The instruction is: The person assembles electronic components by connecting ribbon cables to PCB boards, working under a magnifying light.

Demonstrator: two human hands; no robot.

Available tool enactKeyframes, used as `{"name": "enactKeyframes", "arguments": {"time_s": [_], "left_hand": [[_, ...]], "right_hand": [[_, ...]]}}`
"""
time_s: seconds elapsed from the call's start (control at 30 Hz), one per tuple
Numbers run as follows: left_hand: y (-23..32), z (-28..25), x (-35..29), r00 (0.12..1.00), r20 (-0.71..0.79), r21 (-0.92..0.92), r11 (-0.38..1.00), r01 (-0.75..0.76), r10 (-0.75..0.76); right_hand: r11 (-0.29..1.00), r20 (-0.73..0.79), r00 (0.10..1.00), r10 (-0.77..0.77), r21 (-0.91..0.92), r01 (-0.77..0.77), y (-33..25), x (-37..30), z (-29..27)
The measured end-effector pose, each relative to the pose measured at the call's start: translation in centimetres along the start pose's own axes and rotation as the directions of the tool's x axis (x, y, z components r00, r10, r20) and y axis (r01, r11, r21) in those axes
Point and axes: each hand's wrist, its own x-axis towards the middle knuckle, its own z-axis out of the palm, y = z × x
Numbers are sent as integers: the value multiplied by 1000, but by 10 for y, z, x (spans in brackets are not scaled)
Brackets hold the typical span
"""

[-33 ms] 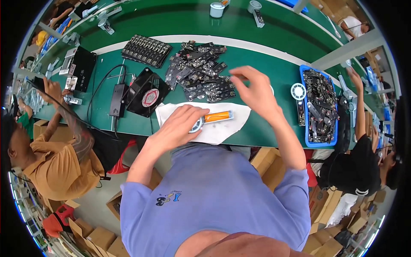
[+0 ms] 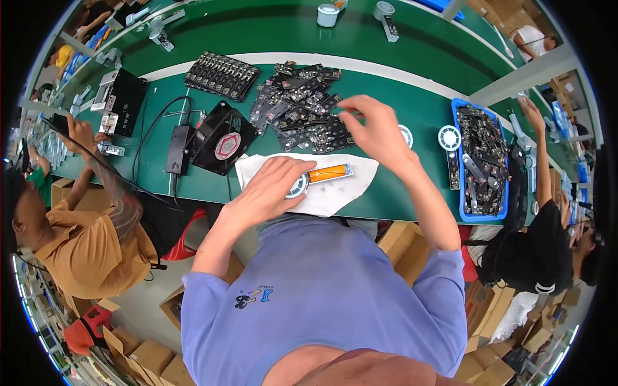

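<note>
My left hand (image 2: 273,183) lies over a light-blue handheld fan (image 2: 298,187), its fingers wrapped over the round head and hiding part of it. The fan's handle points right, with an orange battery (image 2: 327,174) showing in it. Beneath them is a white cloth (image 2: 331,197). My right hand (image 2: 380,132) hovers at the right edge of a loose pile of black circuit boards (image 2: 299,96). Its thumb and forefinger are apart, and nothing shows between them. Beside my right wrist lies a white-and-blue round piece (image 2: 405,136), partly covered.
A blue tray (image 2: 504,209) holds many boards, with another fan (image 2: 449,137) beside it. Left of the pile are a board panel (image 2: 222,76), a black square fan (image 2: 223,138), and a power adapter (image 2: 179,150) with cables. Co-workers sit on both sides.
My right hand has shifted slightly left, closer to the loose boards, so more of the round piece by my wrist shows. The left hand stays on the handheld fan.
</note>
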Motion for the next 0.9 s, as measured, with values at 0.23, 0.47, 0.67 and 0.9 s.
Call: {"name": "enactKeyframes", "arguments": {"time_s": [0.23,0.47,0.67,0.9], "left_hand": [[2,10,-22,991,-132,114,993,33,-17],[6,32,-28,942,-336,148,988,51,2],[0,55,-21,901,-430,174,984,25,53],[17,43,-5,914,-402,120,993,-1,50]], "right_hand": [[922,40,942,-332,-197,333,38,62,69],[811,168,871,-461,-318,491,52,79,64],[980,94,992,84,175,-100,-19,36,25],[543,374,851,370,656,-524,-20,-52,18]]}}
